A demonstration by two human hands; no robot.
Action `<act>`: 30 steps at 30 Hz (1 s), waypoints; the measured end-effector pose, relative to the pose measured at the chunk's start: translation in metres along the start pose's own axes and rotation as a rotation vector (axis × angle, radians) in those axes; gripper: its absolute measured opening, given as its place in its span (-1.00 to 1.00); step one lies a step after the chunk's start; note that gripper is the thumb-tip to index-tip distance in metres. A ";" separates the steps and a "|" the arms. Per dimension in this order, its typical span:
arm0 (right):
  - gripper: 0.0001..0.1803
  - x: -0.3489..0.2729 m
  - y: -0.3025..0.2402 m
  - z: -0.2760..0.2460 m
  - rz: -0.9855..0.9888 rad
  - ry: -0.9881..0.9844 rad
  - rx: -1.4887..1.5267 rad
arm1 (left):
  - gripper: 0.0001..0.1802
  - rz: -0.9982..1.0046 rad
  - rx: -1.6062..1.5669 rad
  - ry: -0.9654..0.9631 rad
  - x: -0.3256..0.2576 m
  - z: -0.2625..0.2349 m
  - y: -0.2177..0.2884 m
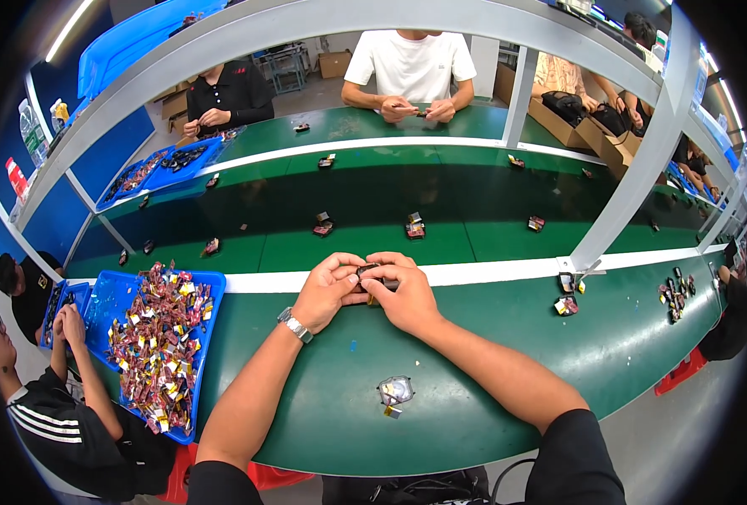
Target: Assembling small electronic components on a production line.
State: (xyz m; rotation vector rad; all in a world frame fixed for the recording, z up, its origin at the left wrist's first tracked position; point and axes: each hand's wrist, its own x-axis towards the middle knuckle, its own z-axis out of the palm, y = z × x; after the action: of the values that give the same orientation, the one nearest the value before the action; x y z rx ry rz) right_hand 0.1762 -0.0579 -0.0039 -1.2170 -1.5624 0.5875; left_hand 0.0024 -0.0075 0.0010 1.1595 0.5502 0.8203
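Note:
My left hand (326,293) and my right hand (404,295) meet above the near edge of the white rail. Between their fingers is a small black electronic part (368,271), gripped from both sides and mostly covered. A bit of yellow shows under the right fingers. A metal-banded watch sits on my left wrist. On the green table between my forearms lies a clear and black casing piece (396,390) with a small yellow and silver part (392,411) beside it.
A blue tray (207,353) heaped with red circuit boards (161,337) stands left of my arm. Small assemblies (414,225) dot the green belt beyond the rail. A grey post (634,151) rises at right. Black parts (676,295) cluster on the right. Several people work around the table.

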 end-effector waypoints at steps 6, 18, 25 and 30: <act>-0.81 0.003 0.005 -0.002 0.114 -0.094 0.152 | -0.76 -0.003 0.000 0.000 0.000 -0.001 0.000; -0.83 0.002 -0.013 -0.008 -0.305 0.020 -0.118 | -0.75 0.082 -0.062 -0.071 0.000 -0.009 -0.002; -0.85 0.002 -0.007 -0.008 -0.288 0.046 -0.129 | -0.75 0.097 -0.074 -0.105 0.001 -0.010 -0.004; -0.84 0.005 -0.002 -0.007 -0.245 -0.008 -0.038 | -0.77 0.089 -0.016 -0.046 0.001 -0.006 -0.004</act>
State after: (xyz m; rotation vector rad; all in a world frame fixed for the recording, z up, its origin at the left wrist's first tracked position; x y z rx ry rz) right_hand 0.1816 -0.0560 0.0022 -1.0312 -1.7051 0.4053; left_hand -0.0007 -0.0035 -0.0045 1.1917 0.4557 0.8705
